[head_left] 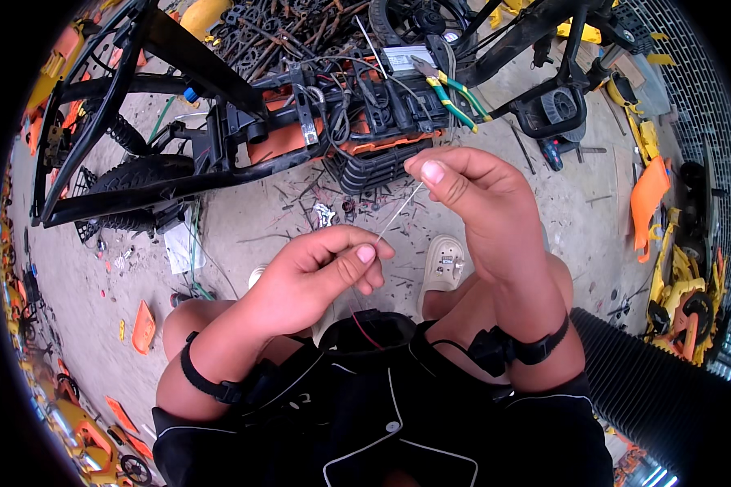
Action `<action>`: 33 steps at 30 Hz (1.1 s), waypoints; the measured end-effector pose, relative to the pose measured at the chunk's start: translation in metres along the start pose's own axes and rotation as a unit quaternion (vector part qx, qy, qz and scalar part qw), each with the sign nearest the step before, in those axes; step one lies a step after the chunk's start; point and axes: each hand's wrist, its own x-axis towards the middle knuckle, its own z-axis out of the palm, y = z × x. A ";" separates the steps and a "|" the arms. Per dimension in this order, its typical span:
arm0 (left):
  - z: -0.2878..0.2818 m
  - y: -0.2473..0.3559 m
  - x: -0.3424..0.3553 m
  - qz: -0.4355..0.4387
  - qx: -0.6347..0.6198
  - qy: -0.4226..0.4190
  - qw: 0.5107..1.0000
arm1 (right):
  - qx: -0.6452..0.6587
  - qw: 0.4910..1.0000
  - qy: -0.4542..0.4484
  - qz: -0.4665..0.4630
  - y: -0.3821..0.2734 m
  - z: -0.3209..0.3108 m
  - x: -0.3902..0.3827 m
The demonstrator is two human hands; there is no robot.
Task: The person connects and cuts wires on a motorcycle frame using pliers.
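Observation:
A thin, pale wire (400,213) runs taut and slanting between my two hands. My left hand (313,272) pinches its lower end between thumb and forefinger, the other fingers loosely curled. Higher and to the right, my right hand (483,195) grips the upper end between thumb and fingertips. Below the left hand a thin red strand (365,329) hangs toward my lap; whether it joins the pale wire, I cannot tell. Beyond my hands lies a black vehicle frame (162,183) with cables. Pliers (455,96) with green and yellow handles rest on it, jaws toward the silver box.
A cordless drill (552,152) lies on the floor right of the frame. Rusty metal parts (276,28) are heaped behind it. Orange panels (650,203) and yellow parts (678,300) line the right side. Small scraps litter the concrete floor (244,211). A black ribbed object (642,365) stands beside me.

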 end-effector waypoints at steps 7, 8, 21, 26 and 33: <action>0.001 0.000 0.000 0.010 -0.018 0.030 0.999 | 0.020 1.000 -0.004 -0.002 0.000 0.001 0.000; 0.001 0.000 0.000 0.012 -0.018 0.031 0.999 | 0.022 1.000 -0.004 -0.002 -0.001 0.001 0.000; 0.000 0.001 -0.001 0.062 0.016 0.094 0.993 | 0.062 0.993 -0.003 -0.105 -0.001 0.009 0.002; -0.001 0.004 -0.003 0.078 -0.025 0.085 0.993 | -0.010 0.995 -0.066 -0.075 0.001 0.006 0.003; 0.001 0.008 -0.004 0.079 -0.022 0.097 0.992 | -0.049 0.983 -0.165 -0.062 0.027 0.019 -0.001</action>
